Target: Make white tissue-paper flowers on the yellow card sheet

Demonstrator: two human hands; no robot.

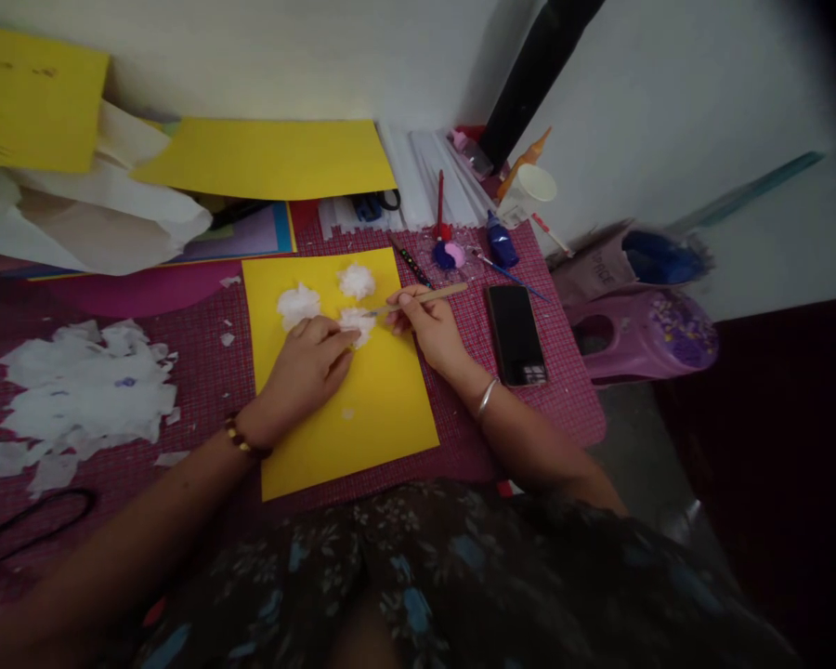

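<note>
Brush (442, 293) in right hand (430, 327) pinch: looks light, stiff. White tuft (357, 322) left of pinch, at left hand (305, 364) fingertips: seems soft, fragile; hold by edge. Left grip: can't tell.

We have room over the yellow sheet (372, 404) by its near edge; the phone (517, 333) blocks us rightward, white scraps (87, 395) leftward.
</note>
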